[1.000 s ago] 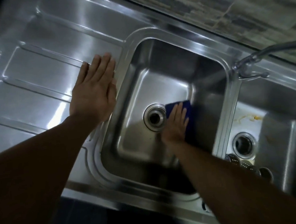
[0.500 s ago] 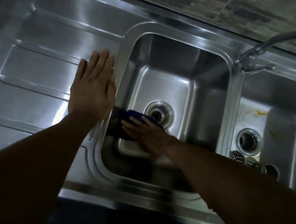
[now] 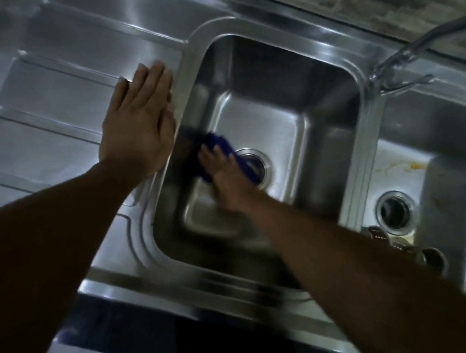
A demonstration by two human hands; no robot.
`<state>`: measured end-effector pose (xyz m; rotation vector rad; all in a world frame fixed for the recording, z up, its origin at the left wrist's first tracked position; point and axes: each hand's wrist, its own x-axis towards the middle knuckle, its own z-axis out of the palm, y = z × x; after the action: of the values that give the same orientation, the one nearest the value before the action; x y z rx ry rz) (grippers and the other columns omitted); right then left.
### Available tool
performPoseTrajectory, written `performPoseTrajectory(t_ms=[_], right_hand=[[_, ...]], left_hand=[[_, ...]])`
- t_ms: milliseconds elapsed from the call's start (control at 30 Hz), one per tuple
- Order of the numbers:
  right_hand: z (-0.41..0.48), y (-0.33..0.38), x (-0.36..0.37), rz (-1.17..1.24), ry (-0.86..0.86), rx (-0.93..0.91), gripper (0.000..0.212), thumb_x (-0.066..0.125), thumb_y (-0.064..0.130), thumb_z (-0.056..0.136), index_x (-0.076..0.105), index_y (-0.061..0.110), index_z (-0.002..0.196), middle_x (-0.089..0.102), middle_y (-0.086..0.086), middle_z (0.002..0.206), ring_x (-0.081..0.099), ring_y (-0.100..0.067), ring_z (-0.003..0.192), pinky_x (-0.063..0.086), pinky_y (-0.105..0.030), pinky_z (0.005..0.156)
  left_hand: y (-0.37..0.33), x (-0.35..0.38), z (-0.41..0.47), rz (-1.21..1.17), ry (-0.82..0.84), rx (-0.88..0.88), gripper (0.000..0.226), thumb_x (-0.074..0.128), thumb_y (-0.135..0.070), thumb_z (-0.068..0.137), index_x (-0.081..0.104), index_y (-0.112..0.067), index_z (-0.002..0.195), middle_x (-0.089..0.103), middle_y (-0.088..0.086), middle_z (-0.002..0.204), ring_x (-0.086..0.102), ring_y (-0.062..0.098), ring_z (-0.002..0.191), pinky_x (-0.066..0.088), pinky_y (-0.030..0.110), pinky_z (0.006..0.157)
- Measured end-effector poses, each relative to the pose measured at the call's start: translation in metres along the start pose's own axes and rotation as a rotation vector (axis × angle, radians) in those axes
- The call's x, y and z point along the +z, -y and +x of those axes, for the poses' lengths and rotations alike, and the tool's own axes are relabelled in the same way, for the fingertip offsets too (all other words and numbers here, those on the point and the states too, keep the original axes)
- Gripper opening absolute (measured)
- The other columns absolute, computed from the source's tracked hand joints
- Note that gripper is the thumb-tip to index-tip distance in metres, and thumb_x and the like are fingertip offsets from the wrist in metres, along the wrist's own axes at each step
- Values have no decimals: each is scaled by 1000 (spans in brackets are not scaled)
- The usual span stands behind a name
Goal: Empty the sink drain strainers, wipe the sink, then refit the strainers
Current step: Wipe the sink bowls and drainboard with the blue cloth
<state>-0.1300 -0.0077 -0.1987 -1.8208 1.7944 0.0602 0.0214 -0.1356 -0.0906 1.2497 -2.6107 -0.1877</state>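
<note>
Left hand (image 3: 138,122) flat on counter (image 3: 58,105); right hand (image 3: 226,176) flat, pressing blue cloth (image 3: 220,143) at uncovered drain (image 3: 263,162) rim. Cloth could slip in.

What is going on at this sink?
A person is wiping the left basin. Their right hand presses a blue cloth onto the basin floor at the edge of its open drain, while the left hand rests flat on the drainboard. The strainers lie out in the right basin, which shows yellowish stains.
</note>
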Motion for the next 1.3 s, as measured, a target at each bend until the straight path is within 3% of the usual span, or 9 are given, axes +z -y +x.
performPoseTrajectory(t_ms=[133, 200, 300, 467, 700, 867, 1033, 1200, 1300], right_hand=[[-65, 23, 23, 148, 288, -180, 68, 49, 1, 98, 24, 18, 158, 3, -2, 170, -4, -28, 156, 3, -50, 123], [-89, 11, 21, 223, 376, -140, 62, 47, -1, 99, 33, 18, 156, 6, -2, 170, -1, -27, 156, 6, -49, 123], [-114, -9, 22, 63, 427, -25, 64, 46, 0, 101, 28, 22, 158, -4, 2, 170, -6, -30, 156, 13, -57, 120], [-120, -25, 28, 78, 177, 485, 77, 42, 15, 100, -7, 19, 160, -26, -6, 165, -19, -35, 153, -6, -52, 123], [-35, -78, -5, 77, -97, 594, 89, 46, 45, 97, -11, 18, 159, -21, -6, 167, -15, -32, 154, -6, -51, 123], [28, -95, -52, 130, -59, 465, 108, 68, 30, 83, -6, 17, 161, -19, -4, 167, -14, -34, 154, -2, -53, 125], [23, -15, -19, 89, -19, 103, 116, 74, -1, 71, 3, 15, 161, -9, -1, 169, -8, -32, 155, 8, -51, 126], [-44, 14, 20, 22, 172, -116, 75, 50, 4, 98, 12, 23, 161, -5, 4, 169, -8, -26, 156, 5, -48, 125], [-73, 16, 14, 144, 350, -142, 74, 59, -1, 93, 31, 21, 157, 6, 2, 169, 2, -27, 156, 15, -48, 125]], left_hand=[[0, -1, 1, 4, -18, 12, 52, 27, -30, 107, 32, -15, 157, 29, 7, 165, 23, 24, 155, 15, 44, 127], [-1, -3, 1, -5, -4, 9, 53, 27, -31, 107, 31, -15, 157, 29, 7, 165, 22, 24, 155, 14, 43, 128], [-2, -5, 1, -24, 21, 3, 54, 24, -33, 107, 30, -15, 158, 28, 7, 166, 20, 24, 156, 12, 43, 128], [-4, -9, 1, -35, 34, -3, 55, 24, -33, 107, 31, -13, 157, 28, 8, 166, 20, 24, 156, 13, 45, 128], [-2, -8, 0, -61, 66, -21, 55, 23, -36, 108, 27, -15, 159, 23, 4, 167, 13, 18, 157, 11, 46, 128], [-1, -7, 1, -69, 87, -30, 56, 22, -37, 108, 23, -16, 160, 18, 2, 168, 9, 16, 158, 10, 46, 128], [0, -5, 0, -63, 55, -13, 55, 25, -34, 108, 25, -16, 160, 21, 3, 168, 11, 17, 157, 12, 45, 128], [-1, -5, 0, -68, 24, -8, 54, 25, -34, 107, 30, -15, 158, 25, 4, 167, 16, 20, 157, 13, 45, 128], [-5, -7, -3, -51, 20, -16, 55, 26, -32, 106, 32, -12, 157, 28, 7, 165, 20, 23, 156, 13, 44, 128]])
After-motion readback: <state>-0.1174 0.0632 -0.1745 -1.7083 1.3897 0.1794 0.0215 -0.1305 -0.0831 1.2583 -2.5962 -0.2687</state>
